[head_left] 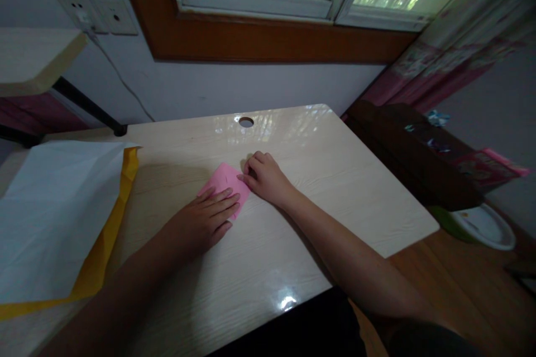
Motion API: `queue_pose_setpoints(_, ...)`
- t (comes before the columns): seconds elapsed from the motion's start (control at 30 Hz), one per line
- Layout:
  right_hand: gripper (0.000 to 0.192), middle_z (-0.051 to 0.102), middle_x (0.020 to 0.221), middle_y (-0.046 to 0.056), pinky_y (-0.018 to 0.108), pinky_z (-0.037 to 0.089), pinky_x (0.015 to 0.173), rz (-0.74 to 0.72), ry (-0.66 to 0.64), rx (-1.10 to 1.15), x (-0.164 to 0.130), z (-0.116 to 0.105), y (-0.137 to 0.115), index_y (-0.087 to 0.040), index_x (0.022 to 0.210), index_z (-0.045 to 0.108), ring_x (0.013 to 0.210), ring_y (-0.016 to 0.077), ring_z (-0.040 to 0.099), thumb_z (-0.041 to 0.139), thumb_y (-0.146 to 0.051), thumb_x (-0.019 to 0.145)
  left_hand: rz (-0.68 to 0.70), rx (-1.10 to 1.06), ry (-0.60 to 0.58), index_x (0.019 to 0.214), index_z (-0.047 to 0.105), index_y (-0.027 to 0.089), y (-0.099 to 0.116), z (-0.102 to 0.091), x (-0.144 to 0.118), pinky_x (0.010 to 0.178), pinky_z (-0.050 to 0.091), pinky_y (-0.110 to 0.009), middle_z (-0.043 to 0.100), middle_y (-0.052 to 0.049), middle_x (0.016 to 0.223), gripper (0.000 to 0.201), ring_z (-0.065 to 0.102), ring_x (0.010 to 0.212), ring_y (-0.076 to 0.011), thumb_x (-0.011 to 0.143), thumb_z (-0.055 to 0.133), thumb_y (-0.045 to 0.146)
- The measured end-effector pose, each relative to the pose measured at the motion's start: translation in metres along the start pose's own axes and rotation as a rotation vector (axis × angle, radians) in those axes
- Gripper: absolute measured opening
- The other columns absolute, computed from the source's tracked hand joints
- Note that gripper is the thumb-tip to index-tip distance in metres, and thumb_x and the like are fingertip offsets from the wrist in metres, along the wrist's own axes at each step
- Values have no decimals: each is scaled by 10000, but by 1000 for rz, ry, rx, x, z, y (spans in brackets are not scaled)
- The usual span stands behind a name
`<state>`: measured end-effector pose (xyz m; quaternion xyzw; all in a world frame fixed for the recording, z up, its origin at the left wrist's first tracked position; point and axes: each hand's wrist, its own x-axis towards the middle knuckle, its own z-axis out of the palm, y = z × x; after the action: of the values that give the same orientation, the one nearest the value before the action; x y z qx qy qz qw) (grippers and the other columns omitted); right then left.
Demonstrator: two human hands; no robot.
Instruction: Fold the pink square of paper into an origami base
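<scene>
A small pink piece of paper (228, 174), folded by its look, lies on the pale wood-grain table (318, 178). My left hand (209, 217) rests flat over its lower left part, fingers stretched out and holding nothing. At the paper's right corner is my right hand (263, 177), its fingers curled and the thumb on the paper's edge. Whether that corner is pinched between thumb and finger is hard to make out, but the hand is closed there. Part of the paper is hidden under my left hand.
Large white paper (62, 195) over a yellow sheet (104, 251) covers the table's left side. A round cable hole (246, 122) lies near the back edge. A shelf (37, 58) on a black post stands back left. A green-and-white basin (481, 226) sits beyond the right edge.
</scene>
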<state>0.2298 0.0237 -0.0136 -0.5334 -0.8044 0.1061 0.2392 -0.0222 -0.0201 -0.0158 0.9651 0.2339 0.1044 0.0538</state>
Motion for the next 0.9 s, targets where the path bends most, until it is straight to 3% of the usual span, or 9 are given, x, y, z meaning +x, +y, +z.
queue_pose_setpoints(0.3, 144, 600, 932, 73, 380, 426, 818, 56, 75, -52, 0, 3, -5, -210, 870, 608, 901, 239, 525, 672, -316, 943, 71, -208, 16, 1319, 675, 265, -1, -22, -6, 1239, 352, -494, 687, -35, 1369, 358, 571, 1369, -220, 987, 545, 231)
queue_pose_setpoints(0.47, 132, 589, 906, 68, 362, 424, 789, 18, 133, 2, -2, 1, -7, -209, 879, 588, 879, 230, 521, 633, -299, 965, 67, -206, 6, 1403, 607, 250, 0, -18, -6, 1230, 374, -486, 608, -65, 1467, 436, 547, 1393, -228, 973, 551, 209)
queue_pose_setpoints(0.7, 202, 637, 1004, 86, 372, 400, 864, -287, -44, -15, -3, 3, -7, -207, 1012, 658, 948, 231, 518, 538, -367, 1035, 87, -184, 8, 1360, 632, 198, 9, -20, 1, 1203, 415, -487, 595, -100, 1477, 429, 557, 1383, -255, 938, 559, 173)
queue_pose_setpoints(0.8, 207, 636, 1030, 89, 371, 401, 869, -290, -65, -32, -3, 4, -6, -207, 1057, 668, 959, 229, 516, 531, -362, 1040, 107, -246, 19, 1315, 655, 204, 11, -23, -1, 1159, 471, -457, 656, -88, 1409, 391, 610, 1326, -242, 937, 558, 171)
queue_pose_setpoints(0.9, 203, 633, 1029, 86, 370, 401, 876, -280, -71, -23, -2, 4, -5, -213, 1061, 668, 962, 228, 518, 530, -361, 1040, 127, -319, 101, 1237, 681, 222, 9, -23, -6, 1007, 572, -384, 761, -67, 1208, 324, 714, 1140, -208, 937, 565, 180)
